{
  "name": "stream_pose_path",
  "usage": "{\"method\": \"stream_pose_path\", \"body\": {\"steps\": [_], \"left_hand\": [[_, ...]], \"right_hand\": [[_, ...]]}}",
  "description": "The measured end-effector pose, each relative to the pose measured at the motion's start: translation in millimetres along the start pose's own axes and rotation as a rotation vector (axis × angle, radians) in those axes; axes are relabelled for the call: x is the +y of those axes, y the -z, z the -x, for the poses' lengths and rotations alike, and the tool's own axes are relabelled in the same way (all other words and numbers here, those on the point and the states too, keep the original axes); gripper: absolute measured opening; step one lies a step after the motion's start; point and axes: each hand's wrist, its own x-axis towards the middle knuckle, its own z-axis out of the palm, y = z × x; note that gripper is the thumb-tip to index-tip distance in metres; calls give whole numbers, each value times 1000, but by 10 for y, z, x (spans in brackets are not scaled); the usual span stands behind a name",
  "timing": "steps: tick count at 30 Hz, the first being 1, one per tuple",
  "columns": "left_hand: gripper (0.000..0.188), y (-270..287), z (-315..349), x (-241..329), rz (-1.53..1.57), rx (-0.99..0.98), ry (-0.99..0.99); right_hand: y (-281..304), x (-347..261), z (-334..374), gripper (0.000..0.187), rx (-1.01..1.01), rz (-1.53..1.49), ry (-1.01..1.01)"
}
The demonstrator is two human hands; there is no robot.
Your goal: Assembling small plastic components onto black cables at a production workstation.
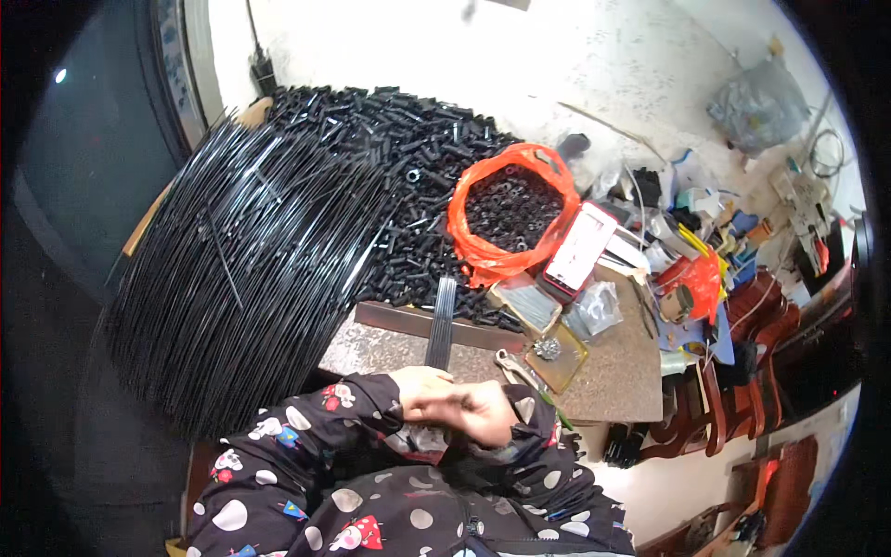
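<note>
My left hand (419, 392) is closed at the near end of a narrow bundle of thin black rods (442, 320) with pale, shiny far ends. The rods lie side by side across a brown metal bar (399, 320). Right against the left hand, my right hand (487, 415) is curled and smeared by motion, so its fingers and anything in them are hard to make out. A crinkled clear plastic piece (422, 440) shows just below the hands. Pliers with pale handles (518, 369) lie to the right of the rods.
A large heap of long black rods (241, 269) fills the left. Behind lie many short black tubes (408, 139) and an orange plastic bag (461, 243) of small black parts. A phone (583, 246), a clear box (527, 304) and a yellowish tray (560, 367) sit at right.
</note>
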Motion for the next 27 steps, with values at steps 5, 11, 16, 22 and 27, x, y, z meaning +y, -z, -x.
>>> {"method": "stream_pose_path", "body": {"steps": [5,11,16,22,27], "left_hand": [[37,-109,81,-195,-37,-32,-4],[42,165,-119,190,194,22,183],[28,564,-221,580,143,232,-27],[21,1015,-460,1020,463,162,24],[22,824,-514,1003,489,151,12]], "right_hand": [[-60,-69,146,25,134,167,119],[308,-466,137,33,-58,8,29],[363,-476,-72,47,-168,521,395],[781,-132,-400,43,245,-433,68],[1691,1533,-229,16,513,1130,-122]]}}
